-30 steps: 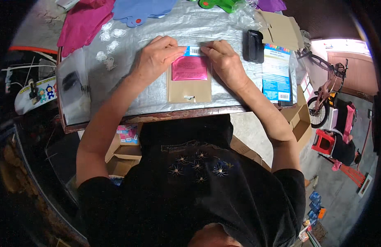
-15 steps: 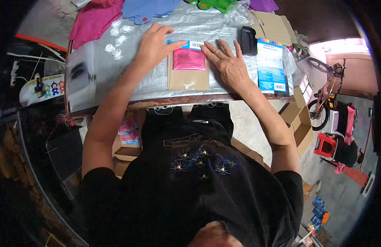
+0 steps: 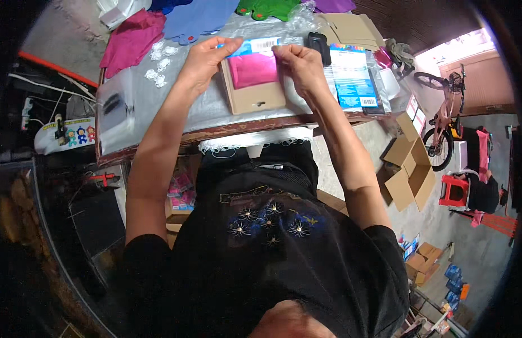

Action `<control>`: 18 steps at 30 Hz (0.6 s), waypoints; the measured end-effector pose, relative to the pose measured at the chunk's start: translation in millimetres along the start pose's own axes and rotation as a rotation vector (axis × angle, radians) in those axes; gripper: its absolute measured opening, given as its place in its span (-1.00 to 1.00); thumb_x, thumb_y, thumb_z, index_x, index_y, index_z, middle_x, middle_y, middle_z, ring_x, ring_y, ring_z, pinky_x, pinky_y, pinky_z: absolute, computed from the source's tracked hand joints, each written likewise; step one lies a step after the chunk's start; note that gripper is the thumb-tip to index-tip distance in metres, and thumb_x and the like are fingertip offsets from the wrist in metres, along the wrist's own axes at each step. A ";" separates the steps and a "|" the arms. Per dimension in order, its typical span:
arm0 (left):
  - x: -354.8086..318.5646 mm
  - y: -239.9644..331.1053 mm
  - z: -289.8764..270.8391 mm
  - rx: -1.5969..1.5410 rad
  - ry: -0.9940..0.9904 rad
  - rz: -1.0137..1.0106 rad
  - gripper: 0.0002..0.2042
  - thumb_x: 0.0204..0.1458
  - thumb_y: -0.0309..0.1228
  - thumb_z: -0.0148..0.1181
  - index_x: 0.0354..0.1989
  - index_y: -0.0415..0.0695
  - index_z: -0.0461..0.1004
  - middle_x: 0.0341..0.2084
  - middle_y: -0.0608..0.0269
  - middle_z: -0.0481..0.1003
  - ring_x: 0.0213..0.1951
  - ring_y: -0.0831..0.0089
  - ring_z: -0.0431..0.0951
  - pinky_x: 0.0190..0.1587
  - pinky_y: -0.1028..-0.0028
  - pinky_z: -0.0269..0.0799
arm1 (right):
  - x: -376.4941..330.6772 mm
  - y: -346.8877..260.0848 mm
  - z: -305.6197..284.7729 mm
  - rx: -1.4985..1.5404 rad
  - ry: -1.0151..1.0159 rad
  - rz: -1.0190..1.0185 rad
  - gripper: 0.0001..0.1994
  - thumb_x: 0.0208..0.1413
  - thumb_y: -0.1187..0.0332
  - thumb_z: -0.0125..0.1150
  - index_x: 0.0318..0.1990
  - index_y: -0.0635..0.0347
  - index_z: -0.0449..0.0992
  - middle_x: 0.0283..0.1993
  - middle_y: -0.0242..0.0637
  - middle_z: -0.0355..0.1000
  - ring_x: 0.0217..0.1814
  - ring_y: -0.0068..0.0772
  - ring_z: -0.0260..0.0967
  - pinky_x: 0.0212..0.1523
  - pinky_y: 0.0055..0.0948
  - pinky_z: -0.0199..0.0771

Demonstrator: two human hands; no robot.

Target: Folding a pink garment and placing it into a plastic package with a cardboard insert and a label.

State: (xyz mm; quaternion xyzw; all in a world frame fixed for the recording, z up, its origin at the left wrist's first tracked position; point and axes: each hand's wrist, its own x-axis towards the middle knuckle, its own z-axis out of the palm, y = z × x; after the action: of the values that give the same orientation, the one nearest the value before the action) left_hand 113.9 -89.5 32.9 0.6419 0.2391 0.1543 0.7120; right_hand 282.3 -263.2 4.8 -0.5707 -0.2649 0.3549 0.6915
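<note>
Between my hands is a flat brown cardboard piece (image 3: 255,103) with a folded pink pack (image 3: 254,70) on its front. Across its top runs a blue-and-white label card (image 3: 253,46) with a barcode. My left hand (image 3: 207,63) pinches the label's upper left corner between thumb and fingers. On the opposite side, my right hand (image 3: 301,65) is closed in a pinch at the label's right end. The cardboard's upper edge looks tilted up off the table, its lower edge close to the surface. The back of the pack is hidden.
A silver-grey sheet (image 3: 202,112) covers the table. White string bundles (image 3: 158,65), pink cloth (image 3: 134,42) and blue cloth (image 3: 199,21) lie left; a black holder (image 3: 319,48), a blue-and-white printed sheet (image 3: 351,79) and stacked brown cards (image 3: 354,29) lie right. An open carton (image 3: 410,166) stands on the floor.
My right hand, flat beside the pack before, now pinches the label's right end. My left hand has closed on the left corner. The cardboard's top has lifted, and the view has shifted slightly.
</note>
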 end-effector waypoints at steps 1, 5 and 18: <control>-5.6 4.4 2.3 -0.151 -0.019 -0.017 -0.67 0.16 -0.15 0.38 -0.08 -0.15 0.59 -0.22 0.33 0.62 -0.15 0.57 0.58 -0.07 0.48 0.50 | -2.3 -4.5 1.6 0.002 -0.001 -0.001 -0.80 0.24 0.30 0.32 -0.19 0.29 0.65 -0.30 -0.39 0.59 -0.32 -0.64 0.46 -0.20 -0.62 0.43; -7.3 -0.1 -4.9 -0.328 -0.080 0.017 -0.64 0.12 -0.18 0.43 -0.12 -0.24 0.57 -0.21 0.28 0.63 -0.19 0.53 0.61 -0.09 0.50 0.50 | -9.3 -26.4 5.3 -0.030 0.050 0.010 -0.79 0.21 0.27 0.34 -0.26 0.27 0.66 -0.35 -0.39 0.58 -0.39 -0.63 0.43 -0.30 -0.60 0.41; -2.4 -9.8 -16.9 -0.401 0.003 -0.189 -0.56 0.16 -0.05 0.36 -0.07 -0.22 0.54 -0.17 0.23 0.61 -0.18 0.44 0.61 -0.06 0.44 0.54 | -11.5 -55.6 12.0 -0.108 -0.033 0.147 -0.80 0.21 0.34 0.29 -0.28 0.35 0.65 -0.40 -0.31 0.57 -0.50 -0.56 0.44 -0.45 -0.60 0.42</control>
State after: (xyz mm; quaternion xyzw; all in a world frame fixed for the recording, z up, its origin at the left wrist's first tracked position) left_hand 102.0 -77.8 22.5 0.4619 0.2637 0.1322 0.8365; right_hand 276.6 -270.5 62.1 -0.6191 -0.2524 0.3994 0.6273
